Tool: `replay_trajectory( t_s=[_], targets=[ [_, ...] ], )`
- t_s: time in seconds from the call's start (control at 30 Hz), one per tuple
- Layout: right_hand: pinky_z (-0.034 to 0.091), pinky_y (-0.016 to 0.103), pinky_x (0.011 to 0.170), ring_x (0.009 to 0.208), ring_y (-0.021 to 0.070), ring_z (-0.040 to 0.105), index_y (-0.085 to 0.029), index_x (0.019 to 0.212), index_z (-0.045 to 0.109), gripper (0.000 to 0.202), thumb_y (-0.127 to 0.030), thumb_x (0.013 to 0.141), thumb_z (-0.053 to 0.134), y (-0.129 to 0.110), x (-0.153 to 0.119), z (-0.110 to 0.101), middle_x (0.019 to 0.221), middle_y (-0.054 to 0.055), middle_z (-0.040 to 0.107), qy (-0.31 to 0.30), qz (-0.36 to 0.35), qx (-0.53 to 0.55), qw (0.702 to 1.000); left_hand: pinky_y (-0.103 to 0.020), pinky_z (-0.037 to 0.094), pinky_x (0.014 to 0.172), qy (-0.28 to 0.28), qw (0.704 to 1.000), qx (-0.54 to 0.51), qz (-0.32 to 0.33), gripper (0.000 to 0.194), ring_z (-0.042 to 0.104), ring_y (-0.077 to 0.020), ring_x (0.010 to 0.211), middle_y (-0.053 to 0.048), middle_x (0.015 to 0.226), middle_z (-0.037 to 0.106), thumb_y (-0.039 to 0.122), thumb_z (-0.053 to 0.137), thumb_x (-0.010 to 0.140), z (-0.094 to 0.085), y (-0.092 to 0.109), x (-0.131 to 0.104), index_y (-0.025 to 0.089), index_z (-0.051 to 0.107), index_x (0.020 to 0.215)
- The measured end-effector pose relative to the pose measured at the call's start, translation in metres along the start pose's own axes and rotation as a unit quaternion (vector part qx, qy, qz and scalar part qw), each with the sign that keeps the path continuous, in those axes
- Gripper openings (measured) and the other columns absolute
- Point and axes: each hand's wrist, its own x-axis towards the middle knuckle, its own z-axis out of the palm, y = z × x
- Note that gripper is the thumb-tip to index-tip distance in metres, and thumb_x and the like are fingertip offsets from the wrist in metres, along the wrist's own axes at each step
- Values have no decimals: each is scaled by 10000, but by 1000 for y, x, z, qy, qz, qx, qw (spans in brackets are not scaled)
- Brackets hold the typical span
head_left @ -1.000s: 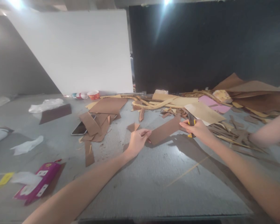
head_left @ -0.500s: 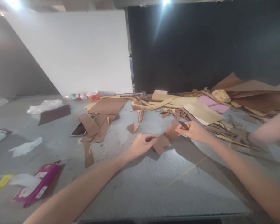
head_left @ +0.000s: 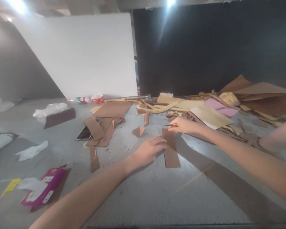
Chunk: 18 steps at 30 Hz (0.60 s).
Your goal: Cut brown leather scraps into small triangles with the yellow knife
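A brown rectangular strip point(head_left: 171, 152), like cardboard or leather, lies flat on the grey table in front of me. My left hand point(head_left: 151, 149) rests at its left edge, fingers stretched out with the tips on the strip. Just above the strip's far end, my right hand point(head_left: 182, 125) is closed around a small utility knife point(head_left: 172, 125) with a yellow and black body, its tip pointing left. A small folded brown piece point(head_left: 139, 131) sits beyond my left hand.
Brown sheets point(head_left: 112, 109) partly cover a phone point(head_left: 84, 133) on the left. A purple tissue pack point(head_left: 44, 187) lies near left. Thin offcuts point(head_left: 243, 135) and a cream sheet point(head_left: 209, 117) spread on the right, where another person's arm point(head_left: 280, 135) reaches in.
The brown strip, tilted between both hands before, now lies flat and straight. My left hand's fingers have opened out over its edge. My right hand has moved left with the knife.
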Motion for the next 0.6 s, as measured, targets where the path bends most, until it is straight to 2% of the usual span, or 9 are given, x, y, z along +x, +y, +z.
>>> replay_trajectory(
  t_s=[0.2, 0.3, 0.37, 0.43, 0.47, 0.53, 0.6],
  targets=[
    [301, 293, 630, 588, 157, 491, -202, 717, 712, 345, -454, 950, 675, -9, 38, 2, 585, -7, 600, -38, -47, -63, 996, -453, 509, 1234, -35, 998, 13, -58, 557, 601, -233, 1464, -92, 1516, 677, -44, 459, 920, 6, -5, -4, 212, 699, 1353],
    [339, 294, 665, 668, 186, 587, -213, 893, 786, 224, -408, 952, 695, -16, 40, 8, 713, 24, 704, -2, -40, -91, 995, -435, 502, 1245, -52, 996, 11, -69, 639, 593, -223, 1474, -74, 1531, 670, -78, 465, 867, 6, -6, -6, 219, 691, 1385],
    [369, 296, 693, 731, 207, 639, -237, 1098, 799, 252, -429, 968, 701, -22, 28, 12, 827, 40, 760, 55, -18, -83, 995, -445, 506, 1243, -65, 995, 10, -72, 703, 586, -233, 1483, -67, 1549, 659, -106, 464, 816, 6, -8, -6, 217, 688, 1399],
    [391, 302, 715, 764, 216, 664, -257, 1132, 786, 265, -456, 1009, 661, -32, 7, 17, 883, 43, 781, 108, -11, -66, 992, -454, 515, 1235, -73, 995, 7, -73, 722, 587, -243, 1483, -65, 1555, 657, -113, 467, 800, 6, -9, -5, 217, 693, 1401],
    [399, 304, 717, 778, 219, 673, -268, 1110, 784, 248, -457, 1012, 658, -37, -6, 19, 898, 38, 786, 113, -18, -52, 992, -455, 517, 1233, -72, 995, 4, -72, 719, 592, -244, 1478, -64, 1554, 658, -113, 469, 803, 6, -10, -5, 220, 697, 1398],
    [414, 307, 715, 801, 223, 689, -295, 1063, 786, 160, -395, 983, 690, -50, -37, 28, 918, 18, 797, 81, -40, -31, 995, -454, 516, 1233, -66, 995, -4, -70, 696, 609, -238, 1461, -67, 1541, 668, -107, 472, 822, 6, -10, -4, 225, 709, 1386],
    [450, 323, 768, 862, 231, 713, -293, 1051, 780, 142, -269, 933, 704, -63, -67, 40, 986, 19, 814, 44, -99, -28, 994, -455, 518, 1230, -62, 996, -9, -69, 646, 629, -240, 1439, -81, 1520, 682, -96, 477, 854, 6, -9, -2, 214, 723, 1365]
  ],
)
